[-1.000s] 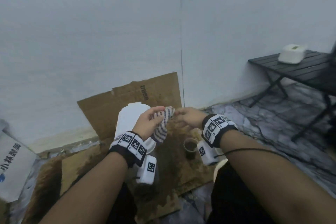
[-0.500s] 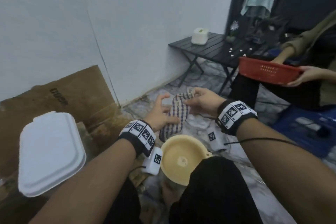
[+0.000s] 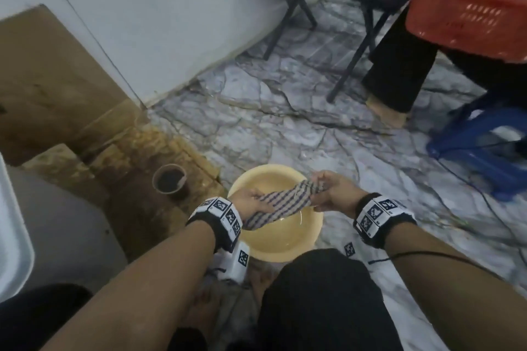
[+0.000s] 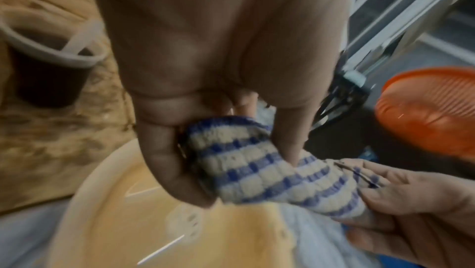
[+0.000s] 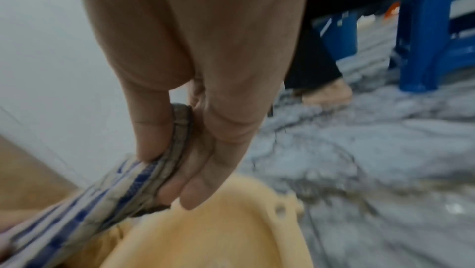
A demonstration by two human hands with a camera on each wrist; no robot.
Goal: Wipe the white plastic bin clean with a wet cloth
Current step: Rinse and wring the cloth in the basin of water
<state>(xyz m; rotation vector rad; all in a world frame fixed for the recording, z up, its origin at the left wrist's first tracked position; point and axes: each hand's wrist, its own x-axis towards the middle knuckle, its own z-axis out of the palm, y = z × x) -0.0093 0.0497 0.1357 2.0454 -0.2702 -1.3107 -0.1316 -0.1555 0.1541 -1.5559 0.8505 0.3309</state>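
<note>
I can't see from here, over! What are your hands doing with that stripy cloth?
Left hand and right hand grip the striped cloth by its ends. Cloth stretched over the yellow basin. White bin at far left, untouched. Nothing in the way.

From my head, the wide camera looks steeply down past my forearms to the yellow basin point(image 3: 309, 232) on the floor. My left-wrist camera peers along my left hand point(image 4: 218, 81), close over the striped cloth point(image 4: 257, 162). My right-wrist camera does likewise. All three views share cloth and basin.
</note>
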